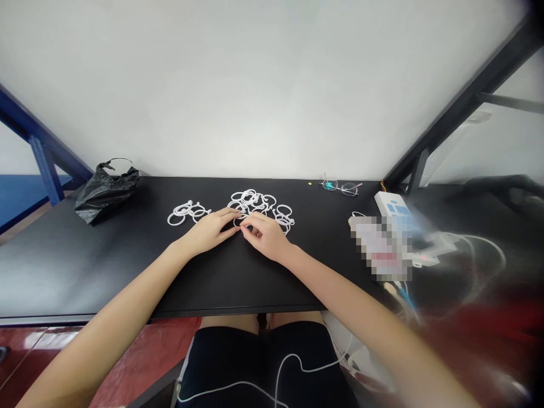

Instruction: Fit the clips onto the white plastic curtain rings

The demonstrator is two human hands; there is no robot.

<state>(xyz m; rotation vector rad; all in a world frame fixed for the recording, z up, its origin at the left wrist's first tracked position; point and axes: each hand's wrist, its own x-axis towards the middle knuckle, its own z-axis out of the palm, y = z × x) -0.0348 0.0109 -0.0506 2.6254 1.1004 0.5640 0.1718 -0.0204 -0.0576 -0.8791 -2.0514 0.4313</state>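
My left hand [211,229] and my right hand [267,233] meet at the front of a pile of white plastic rings [250,198] on the black table. Between my fingertips is one white ring [235,221], partly covered by the fingers. The left thumb and fingers close on its near side, while the right thumb and forefinger pinch beside them. Small knobs show on several rings. A smaller group of white rings [182,209] lies left of my left hand, and more rings [285,215] lie just beyond my right hand.
A crumpled black plastic bag [108,190] sits at the back left. Glasses [340,186] rest near the wall. To the right are a white-and-blue box [393,207], a blurred-out phone-like object [378,246] and white cables [488,243]. A white cord crosses my lap.
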